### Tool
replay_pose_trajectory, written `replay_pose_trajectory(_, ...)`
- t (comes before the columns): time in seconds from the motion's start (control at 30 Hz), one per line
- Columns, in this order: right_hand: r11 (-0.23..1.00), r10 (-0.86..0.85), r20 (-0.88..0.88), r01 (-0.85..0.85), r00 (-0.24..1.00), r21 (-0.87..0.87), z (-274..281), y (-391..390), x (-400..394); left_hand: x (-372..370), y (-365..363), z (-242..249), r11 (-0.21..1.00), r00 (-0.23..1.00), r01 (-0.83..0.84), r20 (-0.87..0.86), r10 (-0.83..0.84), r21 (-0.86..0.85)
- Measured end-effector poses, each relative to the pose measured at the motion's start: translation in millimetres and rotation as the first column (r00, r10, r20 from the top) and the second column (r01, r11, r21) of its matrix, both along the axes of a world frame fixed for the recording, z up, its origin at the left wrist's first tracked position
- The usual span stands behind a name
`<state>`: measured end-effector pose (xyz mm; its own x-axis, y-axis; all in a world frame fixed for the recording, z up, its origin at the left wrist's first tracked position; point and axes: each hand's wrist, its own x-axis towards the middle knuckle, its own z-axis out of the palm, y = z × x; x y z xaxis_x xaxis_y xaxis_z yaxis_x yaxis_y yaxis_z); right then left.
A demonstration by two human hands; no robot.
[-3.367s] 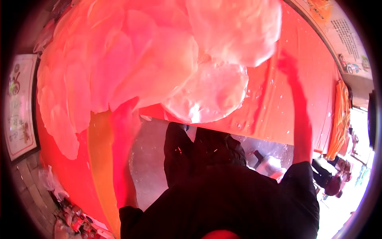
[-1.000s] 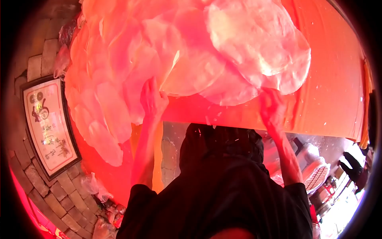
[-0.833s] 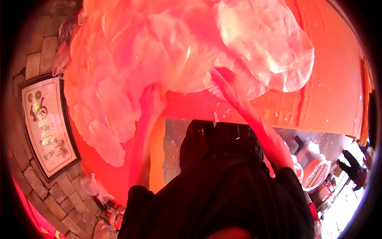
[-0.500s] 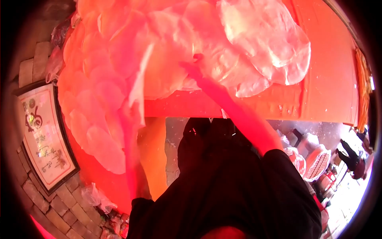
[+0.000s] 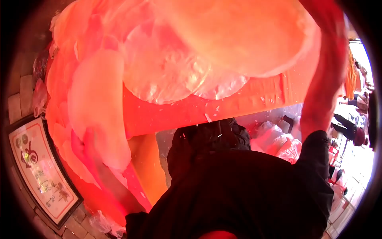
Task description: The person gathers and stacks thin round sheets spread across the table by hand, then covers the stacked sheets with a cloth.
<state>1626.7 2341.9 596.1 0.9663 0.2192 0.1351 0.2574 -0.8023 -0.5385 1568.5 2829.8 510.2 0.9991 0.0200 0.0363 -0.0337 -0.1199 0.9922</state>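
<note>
Thin, round, pliable sheets, like flatbread or dough rounds, overlap across the red-covered table. At the lower left, my left hand is closed on a long, drooping thin round sheet, with its fingers partly hidden by it. My right hand is raised to the top right edge, where its fingers are cut off. Beside it, a large round sheet looms close and blurred above the others; whether the hand grips its edge does not show. A shiny, wrinkled sheet lies beneath.
A framed panel with writing leans at the left over brick paving. Plastic bags sit beyond the table's near edge at right. A person is farther off at the right. Strong red light tints everything.
My right hand has swung from the middle of the pile up to the top right, and a large sheet now appears raised there. The sheet at my left hand has spread out wider.
</note>
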Motion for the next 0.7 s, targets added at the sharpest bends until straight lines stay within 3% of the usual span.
replay_pose_trajectory(0.1,0.94,0.001,0.067,0.021,0.998,-0.341,-9.9,-10.4,-12.1,30.8,-30.2,14.4,0.991,0.991,0.134,0.035,-0.133,-0.014)
replay_pose_trajectory(0.23,0.848,0.04,0.054,-0.005,0.998,-0.53,-90.7,17.8,-39.9,71.7,-77.7,27.9,0.952,0.95,0.305,0.071,-0.304,-0.001)
replay_pose_trajectory(0.3,0.848,0.029,0.101,0.029,0.994,-0.529,-174.2,23.7,-71.5,91.4,-102.0,27.8,0.923,0.92,0.384,0.075,-0.386,0.031)
replay_pose_trajectory(0.37,0.904,0.004,0.221,0.091,0.975,-0.417,-254.8,22.7,-120.0,104.9,-123.1,20.5,0.895,0.895,0.437,0.059,-0.442,0.088)
replay_pose_trajectory(0.47,0.989,-0.143,-0.15,0.135,0.978,-0.063,-231.9,37.4,-158.6,106.1,-138.8,-9.3,0.858,0.886,0.451,-0.009,-0.463,0.244)
replay_pose_trajectory(0.57,0.925,-0.374,-0.028,0.375,0.927,0.064,-254.1,26.8,-196.4,81.2,-133.1,-63.0,0.786,0.932,0.355,-0.122,-0.342,0.506)
replay_pose_trajectory(0.63,0.879,-0.466,0.091,0.472,0.88,-0.059,-259.3,10.9,-212.6,57.8,-117.1,-102.1,0.685,0.974,0.223,-0.183,-0.131,0.693)
replay_pose_trajectory(0.7,0.777,-0.589,0.135,0.605,0.796,-0.176,-272.3,-12.0,-222.2,47.4,-89.0,-154.5,0.71,0.985,0.072,-0.16,0.058,0.701)
